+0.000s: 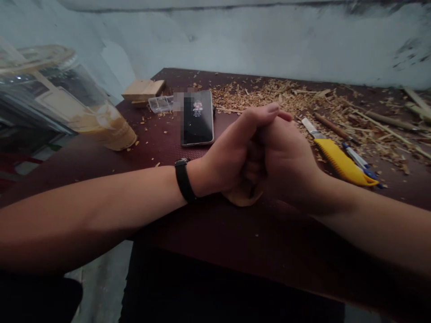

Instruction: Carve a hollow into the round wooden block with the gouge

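We have both hands drawn together above the front part of the dark red counter (202, 237), the left hand (229, 150) meeting the right hand (288, 154) near the middle of our view. Our fingers (255, 160) are curled inward between the palms, and the left thumb lies across the top toward the right hand. Just below them shows the rounded edge of a pale brown piece (242, 199) with a dark mark on it; it looks like wood to us, but the hands cover most of it, so we cannot tell whether the fingers pinch it or merely touch it.

We wear a black watch (185, 179) on the left wrist. Beyond that wrist lies a phone (198, 119) with its screen lit, beside a clear plastic case (160, 104) and a light wooden block (143, 91). At our left a plastic cup (112, 123) holds a pale brown drink and a straw. Wood shavings (279, 96) spread along the back. Right of our hands we see a yellow-handled cutter (340, 159), its blade bare, with a blue and white pen (358, 159) just beside it.
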The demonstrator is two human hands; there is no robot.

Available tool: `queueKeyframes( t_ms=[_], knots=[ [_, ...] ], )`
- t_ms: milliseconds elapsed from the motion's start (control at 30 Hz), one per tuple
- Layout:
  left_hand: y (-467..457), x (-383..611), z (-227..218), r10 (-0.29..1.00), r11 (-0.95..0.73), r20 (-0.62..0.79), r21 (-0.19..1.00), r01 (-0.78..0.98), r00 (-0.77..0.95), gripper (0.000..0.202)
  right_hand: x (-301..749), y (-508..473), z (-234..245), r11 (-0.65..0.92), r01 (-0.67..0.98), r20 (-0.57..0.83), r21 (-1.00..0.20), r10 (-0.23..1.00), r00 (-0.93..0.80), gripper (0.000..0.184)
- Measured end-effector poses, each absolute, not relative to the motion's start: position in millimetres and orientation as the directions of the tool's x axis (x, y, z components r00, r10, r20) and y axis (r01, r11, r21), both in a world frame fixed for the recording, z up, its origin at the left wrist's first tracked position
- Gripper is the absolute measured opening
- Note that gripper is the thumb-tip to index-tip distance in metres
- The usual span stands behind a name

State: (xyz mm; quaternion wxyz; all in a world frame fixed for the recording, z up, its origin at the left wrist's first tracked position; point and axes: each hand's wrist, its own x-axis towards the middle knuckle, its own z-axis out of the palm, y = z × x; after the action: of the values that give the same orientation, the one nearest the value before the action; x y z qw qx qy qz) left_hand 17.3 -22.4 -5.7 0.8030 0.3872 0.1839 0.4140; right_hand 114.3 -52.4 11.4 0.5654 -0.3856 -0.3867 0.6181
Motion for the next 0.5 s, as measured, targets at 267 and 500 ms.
queueKeyframes(
  t_ms=[267, 500],
  knots=[
    [-17, 20, -6, 0.791, 0.376, -0.028, 0.81, -0.451, 0.611, 0.034, 112, -50, -1, 0.001, -0.341, -0.019, -0.94, 0.998, 0.056, 0.033],
    [-14, 20, -13, 0.824, 0.366, -0.064, 0.819, -0.442, 0.563, 0.04, 111, -53, 4, -0.011, -0.23, -0.031, -0.973, 0.996, 0.082, 0.035]
  ],
)
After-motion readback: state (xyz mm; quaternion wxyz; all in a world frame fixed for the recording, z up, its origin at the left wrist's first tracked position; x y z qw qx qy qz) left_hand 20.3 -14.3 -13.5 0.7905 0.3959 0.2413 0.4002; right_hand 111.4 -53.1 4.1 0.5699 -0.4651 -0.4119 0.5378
